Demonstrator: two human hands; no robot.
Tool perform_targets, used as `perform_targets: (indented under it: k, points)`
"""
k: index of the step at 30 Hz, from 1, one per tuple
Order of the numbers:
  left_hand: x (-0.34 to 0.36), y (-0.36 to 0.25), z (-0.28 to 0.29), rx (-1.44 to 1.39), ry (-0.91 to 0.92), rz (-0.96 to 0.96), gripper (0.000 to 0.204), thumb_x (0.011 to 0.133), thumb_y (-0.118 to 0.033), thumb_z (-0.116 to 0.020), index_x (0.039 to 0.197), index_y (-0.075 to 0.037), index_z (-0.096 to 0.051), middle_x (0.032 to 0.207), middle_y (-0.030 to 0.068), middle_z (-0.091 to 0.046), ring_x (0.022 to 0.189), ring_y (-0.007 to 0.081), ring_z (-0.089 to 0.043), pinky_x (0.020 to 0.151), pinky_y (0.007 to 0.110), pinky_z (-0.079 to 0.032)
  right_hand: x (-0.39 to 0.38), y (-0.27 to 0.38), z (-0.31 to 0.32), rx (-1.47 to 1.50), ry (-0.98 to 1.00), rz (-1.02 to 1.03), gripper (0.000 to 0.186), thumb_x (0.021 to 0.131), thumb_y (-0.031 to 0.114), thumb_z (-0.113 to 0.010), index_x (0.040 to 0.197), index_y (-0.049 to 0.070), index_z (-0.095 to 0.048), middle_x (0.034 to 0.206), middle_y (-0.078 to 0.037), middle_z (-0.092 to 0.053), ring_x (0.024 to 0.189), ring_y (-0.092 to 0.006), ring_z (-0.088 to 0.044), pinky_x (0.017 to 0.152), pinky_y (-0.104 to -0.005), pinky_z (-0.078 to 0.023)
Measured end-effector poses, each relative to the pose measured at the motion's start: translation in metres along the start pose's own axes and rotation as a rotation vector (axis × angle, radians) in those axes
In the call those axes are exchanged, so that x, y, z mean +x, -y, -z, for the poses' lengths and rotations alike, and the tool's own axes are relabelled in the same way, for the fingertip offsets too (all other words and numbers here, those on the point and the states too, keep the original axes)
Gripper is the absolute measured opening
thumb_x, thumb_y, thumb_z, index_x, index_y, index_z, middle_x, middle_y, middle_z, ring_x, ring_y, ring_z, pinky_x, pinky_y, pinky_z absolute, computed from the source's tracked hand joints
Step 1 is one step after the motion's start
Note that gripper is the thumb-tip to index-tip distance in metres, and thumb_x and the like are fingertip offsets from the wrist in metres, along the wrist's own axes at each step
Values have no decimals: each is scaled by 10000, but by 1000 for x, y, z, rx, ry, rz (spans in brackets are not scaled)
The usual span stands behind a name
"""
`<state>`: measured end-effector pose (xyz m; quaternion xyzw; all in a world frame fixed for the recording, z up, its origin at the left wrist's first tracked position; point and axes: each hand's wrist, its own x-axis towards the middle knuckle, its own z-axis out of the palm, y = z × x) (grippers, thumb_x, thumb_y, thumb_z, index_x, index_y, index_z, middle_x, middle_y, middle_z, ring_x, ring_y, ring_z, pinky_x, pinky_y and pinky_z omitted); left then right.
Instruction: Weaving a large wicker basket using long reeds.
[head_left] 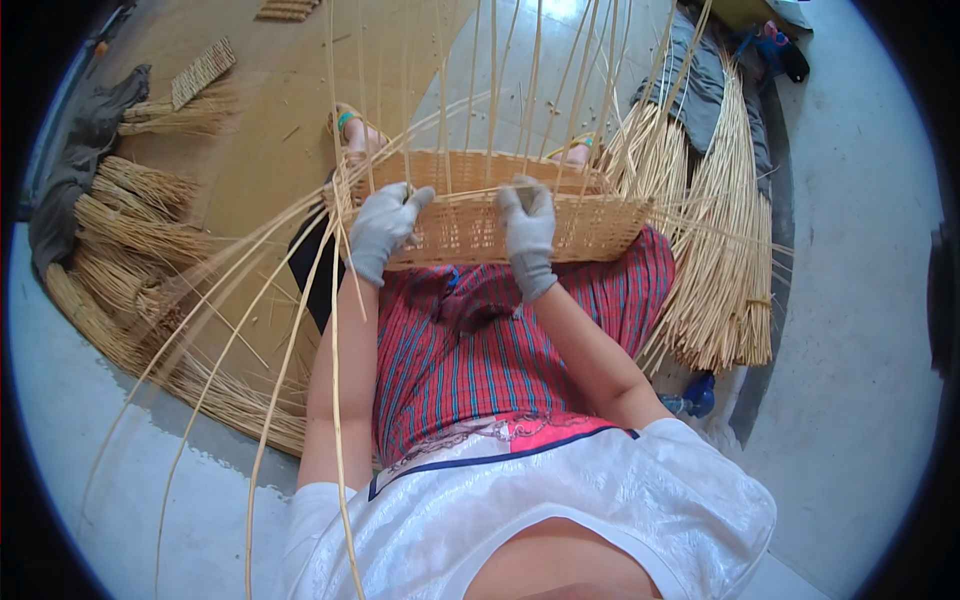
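Observation:
Across my lap lies a half-woven wicker basket [465, 235], light tan, with a long narrow shape and open-weave sides. Tall wicker stakes [492, 95] rise from its edges, and other long strands [335, 370] fan out past its left end. Both hands wear pale grey gloves. My left hand [382, 230] grips the near wall close to the left end, thumb lying toward the right along the rim. Farther right on the same rim, my right hand [528, 225] has its fingers pinched together on a thin wicker strand that runs along the top edge between the hands.
Bundles of cut wicker rods [735, 230] lean at the right over grey cloth [690, 75]. More bundles [150, 235] lie on the left by another dark cloth [90, 150]. A small woven mat piece [203, 72] is behind them. A blue object [700, 395] sits near my right elbow.

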<state>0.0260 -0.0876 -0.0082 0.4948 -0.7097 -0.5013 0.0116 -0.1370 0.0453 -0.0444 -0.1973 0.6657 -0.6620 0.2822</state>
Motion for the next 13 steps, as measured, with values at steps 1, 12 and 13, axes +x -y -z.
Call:
perform_targets:
  k: [1, 12, 13]
  points:
    - [1, -2, -4, -34, -47, -5, 608, 1027, -615, -567, 1044, -24, -709, 760, 147, -723, 606, 251, -732, 635, 398, -568, 23, 11, -5, 27, -20, 160, 352, 998, 102, -687, 1334, 18, -620, 1116, -152, -727, 967, -187, -703, 845, -344, -589]
    - [12, 13, -29, -269, -206, 40, 419, 991, -454, -729, 1156, -71, -688, 773, 55, -696, 530, 169, -680, 465, 320, -533, 32, -7, 51, 316, -27, -161, 545, 1074, 120, -579, 1566, 97, -345, 1220, -200, -715, 1022, -206, -716, 895, -313, -603]
    - [12, 16, -36, -293, -251, -1, 414, 979, -432, -755, 1188, -84, -676, 798, 41, -690, 525, 162, -673, 443, 314, -533, 32, -24, 57, 333, 25, -105, 545, 1074, 120, -579, 1566, 97, -345, 1220, -200, -715, 1022, -206, -716, 895, -313, -603]
